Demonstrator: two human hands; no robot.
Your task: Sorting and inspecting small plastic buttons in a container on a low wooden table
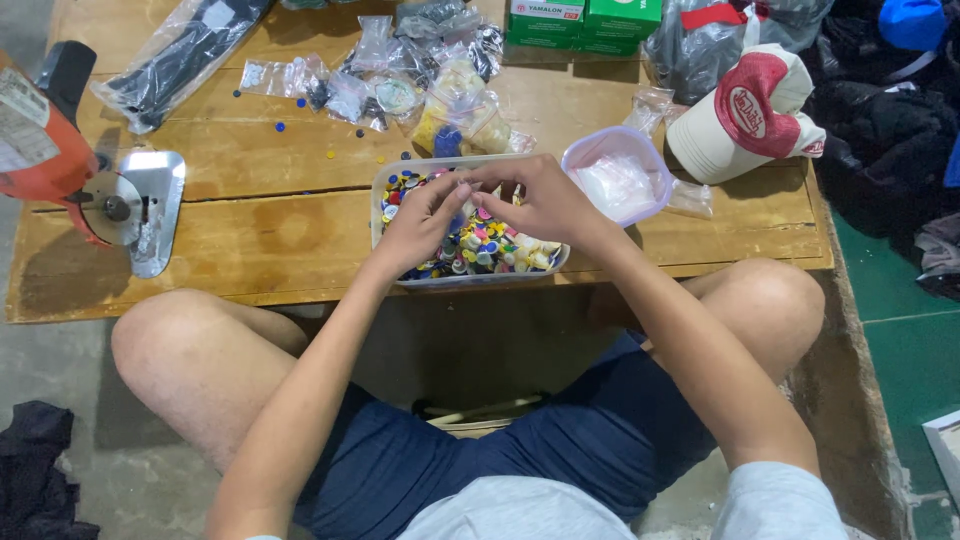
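At the far left of the low wooden table (pixel 250 240) sits an orange power tool (pixel 40 150) with a round blade and a shiny metal base plate (pixel 155 205). Behind it lies a long clear bag of dark items (pixel 175 60), then a heap of small plastic bags (pixel 400 75) with a few loose buttons scattered beside them. The clear tub (pixel 390 180) of mixed coloured buttons (pixel 490 250) stands at the table's near edge, directly under both hands. The left hand (pixel 420 225) and right hand (pixel 540 200) meet over it, fingertips pinched together (whatever tiny piece they grip is too small to tell). Just right stands a lilac-rimmed container (pixel 620 170) holding white plastic, then a red-and-white cap (pixel 745 115).
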